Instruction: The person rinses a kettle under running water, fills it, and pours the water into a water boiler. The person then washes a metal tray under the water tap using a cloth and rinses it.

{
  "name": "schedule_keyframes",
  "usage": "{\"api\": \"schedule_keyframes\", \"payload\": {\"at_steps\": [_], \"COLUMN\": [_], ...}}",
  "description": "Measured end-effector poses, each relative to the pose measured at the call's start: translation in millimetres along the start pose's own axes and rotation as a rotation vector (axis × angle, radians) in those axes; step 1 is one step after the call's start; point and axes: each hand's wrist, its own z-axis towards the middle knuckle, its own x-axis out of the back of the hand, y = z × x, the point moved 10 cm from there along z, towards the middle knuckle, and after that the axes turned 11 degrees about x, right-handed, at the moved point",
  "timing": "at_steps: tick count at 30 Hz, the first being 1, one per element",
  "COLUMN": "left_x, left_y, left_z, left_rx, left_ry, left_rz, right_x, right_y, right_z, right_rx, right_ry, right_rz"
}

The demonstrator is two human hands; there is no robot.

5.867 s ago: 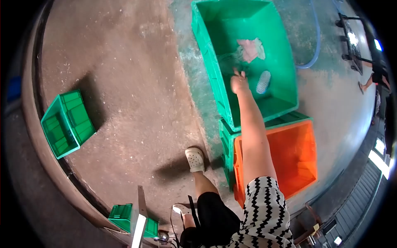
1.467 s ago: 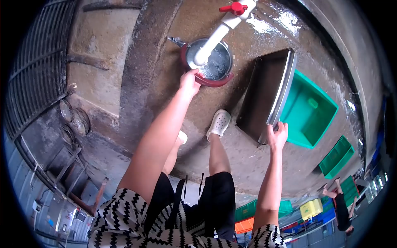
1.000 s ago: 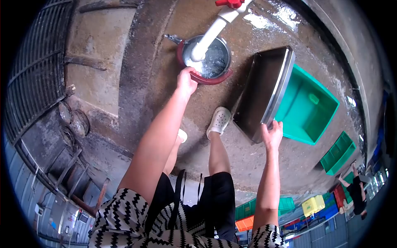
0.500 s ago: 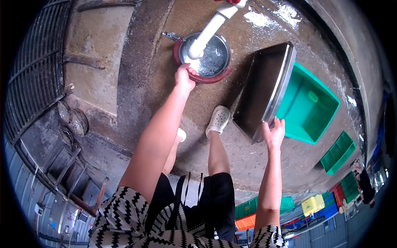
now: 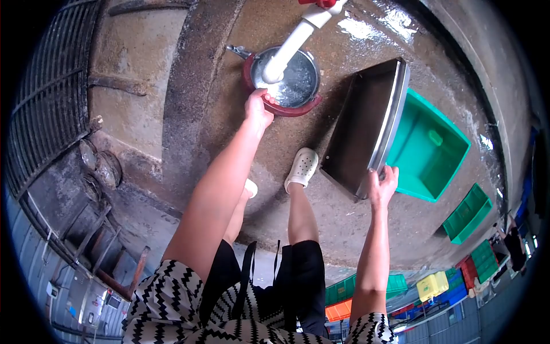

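Observation:
Fingers of my left hand (image 5: 259, 110) are closed over the near dark-red rim of a round metal pot (image 5: 301, 92). Water stirs inside the pot under the mouth of a white pipe (image 5: 290, 46). On the other side, my right hand (image 5: 382, 186) grips the near end of a rectangular metal container (image 5: 358, 126), thumb and fingers on its shiny rim. The container is tilted on its side, its dark face towards the pot. Just right of it is a green plastic tub (image 5: 432, 146), partly hidden behind its rim.
A red valve handle (image 5: 322, 2) tops the pipe. The concrete floor (image 5: 338, 223) is wet in places. A smaller green bin (image 5: 467, 214) lies at the right, with a yellow container (image 5: 432, 285) and other crates beyond. A metal grille (image 5: 48, 92) lines the left side.
My right hand has shifted slightly rightward along with the near end of the metal container. My left hand stays on the pot's rim, and water still runs into it.

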Motion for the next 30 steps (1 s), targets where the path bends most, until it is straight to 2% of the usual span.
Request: {"api": "schedule_keyframes", "payload": {"at_steps": [2,9,15,20,23,25,26,27,29,30], "left_x": [-1.1,1.7,-2.3,-1.3,-1.1,2.1,3.5,5.0,4.0,8.5], "left_y": [-0.2,-1.5,-2.1,-0.7,-2.8,-3.2,-2.9,-1.4,3.4,3.6], "left_z": [-0.6,3.2,2.2,2.5,2.1,3.8,3.4,2.8,-4.8,-6.3], "left_rx": [0.003,0.033,0.032,0.040,0.049,0.060,0.059,0.051,-0.012,-0.025], "left_ry": [0.003,-0.033,-0.069,-0.060,-0.072,-0.083,-0.090,-0.094,-0.111,-0.095], "left_rz": [0.012,0.027,0.057,0.033,0.025,0.007,0.032,0.057,0.096,0.086], "right_x": [3.5,-4.7,-75.7,-87.6,-84.4,-63.7,-47.5,-50.5,-42.3,-55.1], "right_y": [11.5,26.1,82.0,107.0,99.9,87.3,80.3,70.9,21.1,-21.4], "right_z": [-1.1,-14.3,-12.2,-24.7,-27.7,-27.3,-28.9,-23.4,-7.5,7.2], "right_rx": [0.018,0.162,-0.055,-0.184,-0.193,-0.161,-0.102,-0.093,0.065,0.218], "right_ry": [0.053,0.005,-0.243,-0.274,-0.303,-0.170,0.041,0.040,0.150,0.077], "right_rz": [0.037,0.020,-0.065,-0.120,-0.096,-0.221,-0.312,-0.300,-0.137,-0.006]}}
